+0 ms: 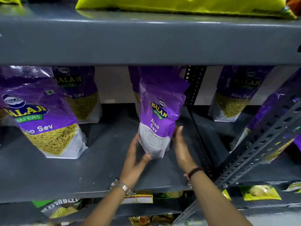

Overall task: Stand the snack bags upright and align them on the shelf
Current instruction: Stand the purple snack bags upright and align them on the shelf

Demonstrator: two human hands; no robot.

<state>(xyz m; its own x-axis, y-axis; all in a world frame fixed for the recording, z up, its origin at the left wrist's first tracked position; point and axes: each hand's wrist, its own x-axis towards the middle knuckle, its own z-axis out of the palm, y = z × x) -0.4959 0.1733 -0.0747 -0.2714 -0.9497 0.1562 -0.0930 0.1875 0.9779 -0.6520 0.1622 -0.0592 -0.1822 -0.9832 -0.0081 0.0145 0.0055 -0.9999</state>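
A purple Aloo Sev snack bag (156,111) stands upright on the grey metal shelf (73,170), its narrow side turned toward me. My left hand (136,159) cups the bag's lower left corner, with the thumb on its white base. My right hand (180,146) lies flat against its lower right side, so the bag is pressed between both hands. Another purple bag (48,126) stands at the front left, leaning slightly. Behind it stands a further bag (81,97). One more is partly hidden behind the held bag.
A perforated upright post (193,85) divides the shelf; a slanted perforated bar (262,142) crosses at the right. Beyond the post stand a purple bag (234,98) and a leaning one (276,108). A yellow-green bag (179,4) lies on the shelf above. Green and yellow packs (259,193) fill the shelf below.
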